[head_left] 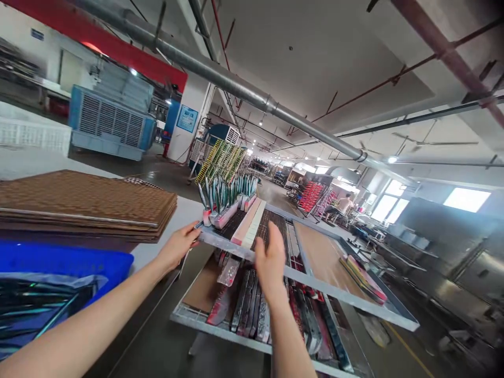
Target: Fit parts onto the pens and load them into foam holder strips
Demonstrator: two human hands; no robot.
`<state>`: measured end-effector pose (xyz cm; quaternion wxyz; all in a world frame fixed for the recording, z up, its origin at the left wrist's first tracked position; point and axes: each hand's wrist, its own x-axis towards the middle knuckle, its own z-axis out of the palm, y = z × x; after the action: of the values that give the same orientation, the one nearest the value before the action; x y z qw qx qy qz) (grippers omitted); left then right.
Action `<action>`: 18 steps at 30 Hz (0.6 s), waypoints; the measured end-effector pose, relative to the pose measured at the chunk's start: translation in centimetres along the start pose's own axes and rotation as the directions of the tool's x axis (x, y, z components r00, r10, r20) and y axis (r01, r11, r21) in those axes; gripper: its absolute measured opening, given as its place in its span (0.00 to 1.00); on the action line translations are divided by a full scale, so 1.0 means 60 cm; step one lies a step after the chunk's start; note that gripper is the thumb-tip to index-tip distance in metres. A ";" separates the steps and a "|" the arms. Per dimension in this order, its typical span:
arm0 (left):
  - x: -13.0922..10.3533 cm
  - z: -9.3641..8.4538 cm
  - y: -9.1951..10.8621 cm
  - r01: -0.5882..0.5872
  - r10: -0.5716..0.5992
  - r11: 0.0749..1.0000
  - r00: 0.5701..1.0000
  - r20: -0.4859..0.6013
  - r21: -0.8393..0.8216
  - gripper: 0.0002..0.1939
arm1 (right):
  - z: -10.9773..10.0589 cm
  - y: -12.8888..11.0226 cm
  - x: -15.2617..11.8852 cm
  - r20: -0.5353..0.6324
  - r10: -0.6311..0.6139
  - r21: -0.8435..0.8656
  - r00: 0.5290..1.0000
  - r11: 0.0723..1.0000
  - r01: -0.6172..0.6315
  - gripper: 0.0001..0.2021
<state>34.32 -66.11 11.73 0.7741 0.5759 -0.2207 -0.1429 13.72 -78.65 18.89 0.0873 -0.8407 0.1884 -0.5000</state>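
My left hand (180, 244) has its fingers curled at the near left corner of a metal rack's top shelf (244, 252). Over the front edge of that shelf is my right hand (271, 260), its thumb and fingers apart, holding nothing. Just beyond it lie long flat strips (249, 223), pinkish and cream, side by side on the shelf. Behind my left hand, pale blocks (228, 214) stand with several thin, dark teal, pointed pieces (232, 191) upright in them. On the lower shelf (220, 328) lie dark, paint-spattered bars (248, 302).
At left are stacked brown woven-textured boards (86, 202) and a blue bin (114, 260) of dark shiny pieces. More coloured strips (364, 281) lie on the shelf's right part. Beyond stand a blue cooler unit (110, 123), a loaded rack (220, 163) and a seated person (343, 206).
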 end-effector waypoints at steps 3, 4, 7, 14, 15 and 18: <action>-0.010 0.002 0.004 -0.007 0.007 1.000 1.000 -0.012 0.015 0.25 | -0.086 0.105 -0.031 -0.028 0.113 -0.089 0.993 0.989 -0.115 0.24; -0.012 0.003 0.005 -0.012 0.012 1.000 1.000 -0.022 0.023 0.25 | -0.112 0.140 -0.040 -0.038 0.166 -0.113 0.985 0.979 -0.169 0.25; -0.013 0.011 0.003 -0.032 0.033 0.999 0.998 -0.059 0.030 0.25 | -0.184 0.225 -0.081 -0.082 0.330 -0.159 0.940 0.927 -0.340 0.28; -0.007 0.038 -0.012 -0.058 0.064 0.997 0.989 -0.136 0.043 0.27 | -0.253 0.363 -0.309 -0.028 0.716 -0.196 0.698 0.681 -0.706 0.24; -0.006 0.040 -0.013 -0.060 0.065 0.998 0.988 -0.141 0.036 0.27 | -0.240 0.387 -0.339 -0.002 0.746 -0.210 0.666 0.651 -0.729 0.28; -0.006 0.048 -0.012 -0.058 0.062 0.998 0.987 -0.151 0.031 0.26 | -0.180 0.451 -0.398 0.052 0.771 -0.225 0.634 0.628 -0.745 0.32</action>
<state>32.59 -68.55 11.70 0.7848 0.5886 -0.1801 -0.0720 -12.18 -93.28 -4.23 0.2258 -0.7205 0.5633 -0.3354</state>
